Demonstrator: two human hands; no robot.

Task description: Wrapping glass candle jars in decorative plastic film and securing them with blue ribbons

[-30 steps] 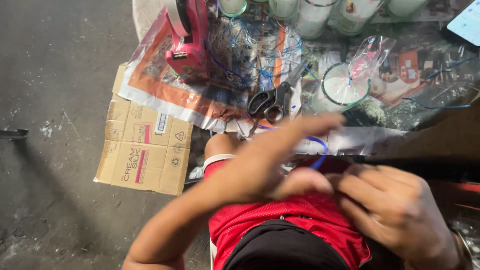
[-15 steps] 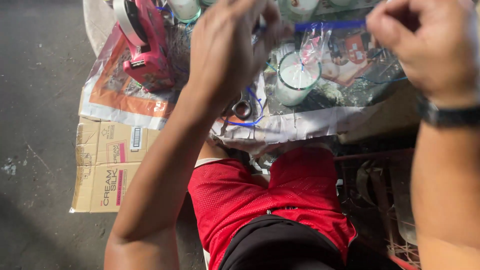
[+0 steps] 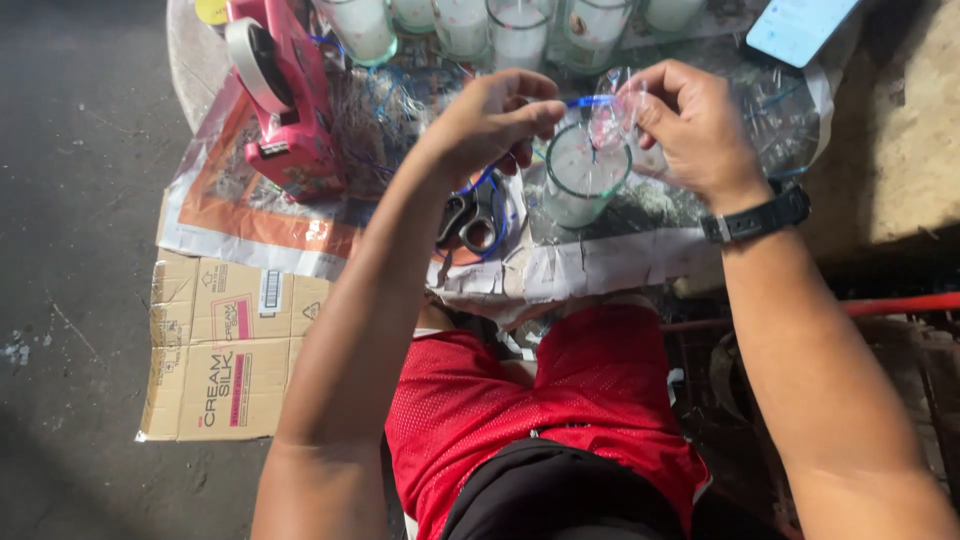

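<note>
We see a flattened brown cardboard carton [image 3: 225,345] with pink and white printed panels and a small white barcode label lying on the dark floor at lower left, its upper edge tucked under a sheet of printed paper with an orange band [image 3: 250,215] that covers the low table. At the top right corner a pale blue lit phone screen [image 3: 800,27] lies tilted on the table, beside the row of white-filled glass jars.
</note>
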